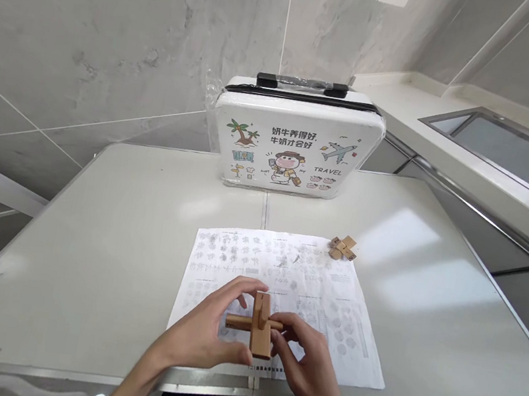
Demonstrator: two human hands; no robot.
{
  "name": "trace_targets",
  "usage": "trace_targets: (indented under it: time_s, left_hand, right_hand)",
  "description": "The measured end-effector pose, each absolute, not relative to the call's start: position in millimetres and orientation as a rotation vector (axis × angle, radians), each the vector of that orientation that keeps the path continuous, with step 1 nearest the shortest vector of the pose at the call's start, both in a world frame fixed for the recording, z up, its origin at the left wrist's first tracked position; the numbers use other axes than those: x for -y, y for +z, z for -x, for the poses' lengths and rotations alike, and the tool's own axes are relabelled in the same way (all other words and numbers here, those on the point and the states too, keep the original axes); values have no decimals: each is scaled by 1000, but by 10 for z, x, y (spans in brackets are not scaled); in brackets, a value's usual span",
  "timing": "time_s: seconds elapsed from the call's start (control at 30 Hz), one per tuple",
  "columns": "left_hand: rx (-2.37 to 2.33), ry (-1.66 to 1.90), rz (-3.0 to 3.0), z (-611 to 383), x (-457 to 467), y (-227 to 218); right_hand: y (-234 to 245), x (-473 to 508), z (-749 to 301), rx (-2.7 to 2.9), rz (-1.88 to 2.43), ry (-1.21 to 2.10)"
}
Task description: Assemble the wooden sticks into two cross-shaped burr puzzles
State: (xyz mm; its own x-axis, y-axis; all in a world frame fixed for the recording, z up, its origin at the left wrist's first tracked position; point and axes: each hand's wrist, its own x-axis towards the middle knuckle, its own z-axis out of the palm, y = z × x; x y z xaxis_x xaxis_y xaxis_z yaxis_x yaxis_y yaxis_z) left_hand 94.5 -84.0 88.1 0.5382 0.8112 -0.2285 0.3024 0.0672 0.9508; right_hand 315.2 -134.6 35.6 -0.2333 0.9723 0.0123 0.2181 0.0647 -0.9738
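A partly joined wooden burr puzzle is held above the printed sheet, its pieces crossing one another. One upright flat piece faces me, with a bar passing sideways behind it and a short stub sticking out in the middle. My left hand curves round its left side, with the fingertips at the top end and the thumb at the bottom end. At the right end of the sideways bar, my right hand pinches between thumb and fingers. A second, smaller wooden cross puzzle with numbers on it lies at the sheet's upper right corner.
The pale folding table has a seam down its middle. A white cartoon-printed case in clear plastic stands at the back, near the grey wall. To the right runs a counter with a sink.
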Motion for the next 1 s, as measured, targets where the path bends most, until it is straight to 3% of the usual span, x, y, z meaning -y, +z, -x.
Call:
trace_targets:
  time_s: [1.0]
  left_hand:
    - [-1114,573,-1526,-936,887,639]
  right_hand:
    - [372,1349,-3215,1231,1197,1407]
